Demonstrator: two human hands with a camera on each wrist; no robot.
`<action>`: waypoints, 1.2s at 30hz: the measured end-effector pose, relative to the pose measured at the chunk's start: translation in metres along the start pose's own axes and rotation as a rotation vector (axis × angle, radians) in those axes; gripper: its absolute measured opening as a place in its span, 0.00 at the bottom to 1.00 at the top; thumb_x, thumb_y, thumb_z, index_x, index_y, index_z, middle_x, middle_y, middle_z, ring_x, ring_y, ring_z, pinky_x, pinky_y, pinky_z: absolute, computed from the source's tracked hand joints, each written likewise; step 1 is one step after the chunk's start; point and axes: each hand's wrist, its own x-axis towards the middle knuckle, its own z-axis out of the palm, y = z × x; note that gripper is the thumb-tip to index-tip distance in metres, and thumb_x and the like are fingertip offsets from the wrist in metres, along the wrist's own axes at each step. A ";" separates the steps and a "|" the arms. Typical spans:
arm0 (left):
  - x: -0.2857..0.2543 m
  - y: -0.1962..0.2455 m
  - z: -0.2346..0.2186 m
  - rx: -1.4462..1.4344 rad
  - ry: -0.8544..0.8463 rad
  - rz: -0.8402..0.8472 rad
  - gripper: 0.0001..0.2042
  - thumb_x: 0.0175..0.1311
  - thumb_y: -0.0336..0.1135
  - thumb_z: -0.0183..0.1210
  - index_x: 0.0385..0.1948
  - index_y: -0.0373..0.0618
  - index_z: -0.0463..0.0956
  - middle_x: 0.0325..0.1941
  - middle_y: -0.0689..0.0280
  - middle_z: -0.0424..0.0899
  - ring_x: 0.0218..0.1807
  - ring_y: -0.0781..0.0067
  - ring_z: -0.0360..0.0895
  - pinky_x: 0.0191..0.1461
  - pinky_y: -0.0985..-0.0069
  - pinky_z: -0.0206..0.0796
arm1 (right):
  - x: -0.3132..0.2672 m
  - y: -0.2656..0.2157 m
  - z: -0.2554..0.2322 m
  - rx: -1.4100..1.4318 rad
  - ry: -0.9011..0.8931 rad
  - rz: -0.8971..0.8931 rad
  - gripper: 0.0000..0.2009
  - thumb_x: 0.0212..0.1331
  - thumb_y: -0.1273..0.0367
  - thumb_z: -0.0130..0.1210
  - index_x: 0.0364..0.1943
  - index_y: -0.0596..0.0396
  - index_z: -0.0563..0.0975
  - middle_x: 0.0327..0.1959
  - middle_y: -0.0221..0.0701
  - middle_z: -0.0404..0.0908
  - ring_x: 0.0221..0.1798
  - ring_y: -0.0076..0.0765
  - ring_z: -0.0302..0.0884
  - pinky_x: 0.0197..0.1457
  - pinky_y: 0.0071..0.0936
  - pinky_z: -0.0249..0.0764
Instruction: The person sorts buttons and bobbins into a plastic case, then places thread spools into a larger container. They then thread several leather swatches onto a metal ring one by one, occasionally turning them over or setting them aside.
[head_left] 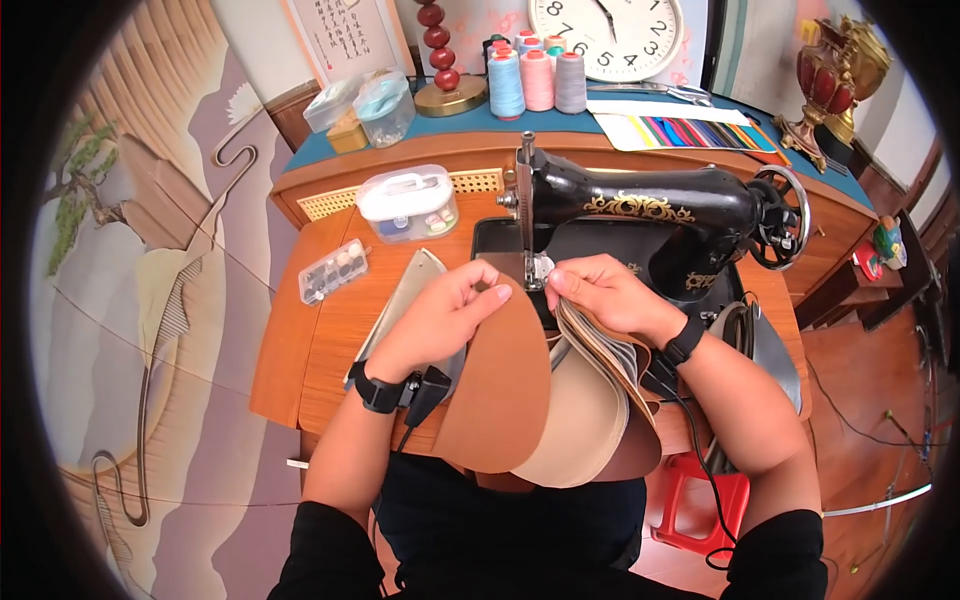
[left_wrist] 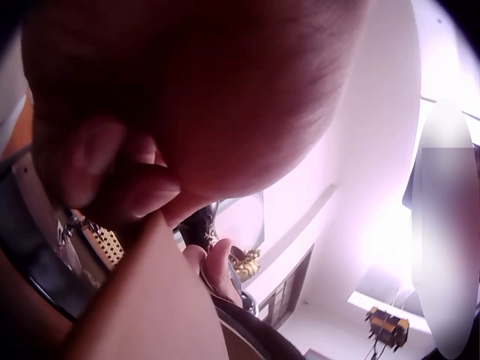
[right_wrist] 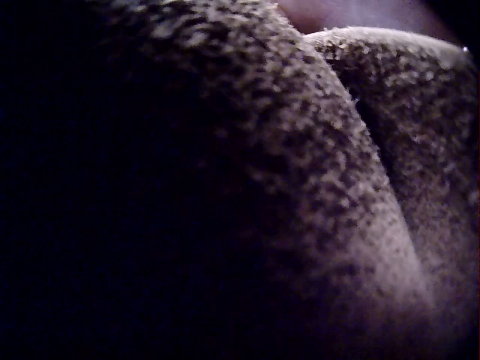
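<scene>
My left hand (head_left: 430, 320) pinches a rounded brown leather piece (head_left: 497, 390) by its upper edge, thumb lying on the face of it. In the left wrist view the fingertips (left_wrist: 154, 191) press on that edge. My right hand (head_left: 615, 300) grips a fanned stack of leather pieces (head_left: 578, 415), beige, brown and grey, which hangs down beside the single piece. Fuzzy, suede-like leather (right_wrist: 337, 172) fills the dim right wrist view. Just beyond both hands stands a black sewing machine (head_left: 620, 195), its presser foot (head_left: 536, 270) between them.
More flat leather (head_left: 405, 290) lies on the wooden table (head_left: 290, 370) under the left forearm. A lidded clear box (head_left: 408, 205) and a small compartment case (head_left: 335, 271) stand left of the machine. Thread cones (head_left: 537, 82), a colour card (head_left: 680, 130) and scissors (head_left: 660, 90) are behind it.
</scene>
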 end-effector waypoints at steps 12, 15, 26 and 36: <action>-0.025 0.037 -0.060 0.934 0.320 0.151 0.12 0.71 0.39 0.60 0.45 0.41 0.72 0.24 0.57 0.75 0.29 0.55 0.73 0.36 0.65 0.67 | -0.001 0.001 -0.001 -0.085 -0.014 -0.057 0.22 0.77 0.56 0.49 0.30 0.59 0.80 0.25 0.23 0.76 0.33 0.18 0.69 0.41 0.24 0.70; -0.021 0.012 -0.086 1.279 0.366 0.153 0.19 0.65 0.40 0.65 0.49 0.35 0.73 0.35 0.53 0.82 0.41 0.51 0.81 0.45 0.60 0.72 | -0.001 -0.004 0.000 -0.069 -0.004 -0.050 0.22 0.77 0.56 0.49 0.30 0.59 0.80 0.25 0.23 0.76 0.33 0.18 0.69 0.41 0.24 0.70; -0.017 0.027 -0.021 0.544 -0.053 0.131 0.09 0.71 0.33 0.61 0.45 0.37 0.80 0.34 0.67 0.85 0.34 0.81 0.77 0.40 0.78 0.71 | -0.003 -0.006 -0.004 0.019 0.106 -0.113 0.22 0.79 0.57 0.46 0.32 0.57 0.81 0.27 0.22 0.78 0.33 0.17 0.70 0.41 0.22 0.71; 0.024 0.003 0.019 0.047 -0.248 -0.010 0.11 0.71 0.25 0.59 0.52 0.33 0.79 0.51 0.61 0.86 0.55 0.75 0.82 0.59 0.78 0.74 | -0.004 0.000 -0.001 0.118 0.223 -0.141 0.22 0.79 0.56 0.45 0.33 0.58 0.80 0.26 0.23 0.77 0.31 0.17 0.73 0.38 0.19 0.72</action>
